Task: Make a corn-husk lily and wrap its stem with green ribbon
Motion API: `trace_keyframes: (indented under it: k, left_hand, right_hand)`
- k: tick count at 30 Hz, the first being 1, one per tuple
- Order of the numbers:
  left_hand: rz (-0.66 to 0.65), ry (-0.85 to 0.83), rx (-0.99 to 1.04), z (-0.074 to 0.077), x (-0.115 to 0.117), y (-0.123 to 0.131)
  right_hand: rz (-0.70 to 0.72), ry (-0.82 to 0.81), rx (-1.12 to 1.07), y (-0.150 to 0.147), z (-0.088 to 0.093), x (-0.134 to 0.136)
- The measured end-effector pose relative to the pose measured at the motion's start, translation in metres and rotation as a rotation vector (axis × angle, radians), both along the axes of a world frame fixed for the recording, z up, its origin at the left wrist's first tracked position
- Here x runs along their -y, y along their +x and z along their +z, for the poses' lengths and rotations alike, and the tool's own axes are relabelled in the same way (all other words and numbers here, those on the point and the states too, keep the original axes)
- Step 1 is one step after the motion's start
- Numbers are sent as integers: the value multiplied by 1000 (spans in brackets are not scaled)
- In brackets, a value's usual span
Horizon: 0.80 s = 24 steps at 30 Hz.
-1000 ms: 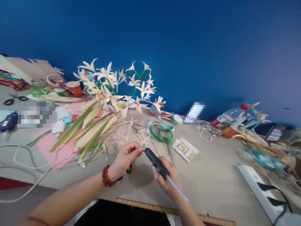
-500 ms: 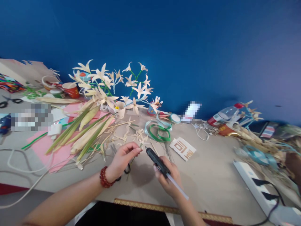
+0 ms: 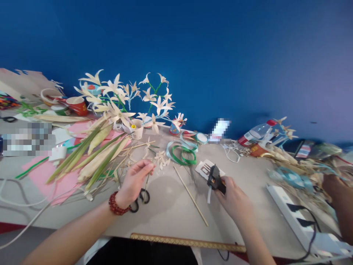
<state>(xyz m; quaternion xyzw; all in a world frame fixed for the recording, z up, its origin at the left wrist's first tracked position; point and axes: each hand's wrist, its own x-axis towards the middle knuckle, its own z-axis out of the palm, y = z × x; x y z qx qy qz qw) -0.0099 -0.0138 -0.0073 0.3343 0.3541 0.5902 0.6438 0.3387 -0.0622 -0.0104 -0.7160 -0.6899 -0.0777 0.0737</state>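
My left hand (image 3: 135, 183), with a red bead bracelet on its wrist, pinches a thin stem (image 3: 147, 180) between thumb and fingertips. Just below it lie black-handled scissors (image 3: 143, 196), partly hidden by the hand. My right hand (image 3: 234, 197) is wrapped round the handle of a black glue gun (image 3: 214, 177); a pale glue stick (image 3: 209, 195) sticks out of its back. The gun is held over a white card (image 3: 202, 167) with brown marks. Between my hands a thin straw-coloured stick (image 3: 191, 197) rests on the table.
Corn husks (image 3: 96, 162) lie on pink paper at left. Husk flowers (image 3: 121, 106) stand in cups (image 3: 136, 129) by the blue wall. Green ribbon (image 3: 184, 156) coils mid-table. A power strip (image 3: 289, 219) lies at right, near what looks like another person's hand (image 3: 338, 198).
My right hand has moved right with the glue gun and turned it, uncovering the stick. My left hand has shifted slightly left and still pinches the stem.
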Motion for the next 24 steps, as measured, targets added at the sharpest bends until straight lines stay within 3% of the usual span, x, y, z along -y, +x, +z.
trace_keyframes:
  k: [5, 9, 11, 14, 16, 19, 24]
  left_hand:
    - [15, 11, -21, 1, -2, -1]
    - [25, 11, -40, 2, -1, 1]
    - [18, 16, -53, 1, 0, 2]
    - [7, 28, -89, 0, 2, 5]
    - [3, 40, -115, -1, 3, 6]
    - [21, 43, -137, -3, 2, 5]
    - [48, 63, -115, -4, -3, 1]
  right_hand:
    - [143, -119, 30, 18, 0, 1]
    - [145, -8, -44, 6, 16, -2]
    - [158, 67, -192, -16, 26, -12]
    - [388, -41, -420, -66, 29, -42]
    - [537, -88, -437, -100, 23, -68]
    - [635, -102, -392, -139, 7, -103]
    - [675, -125, -376, -161, -16, -128]
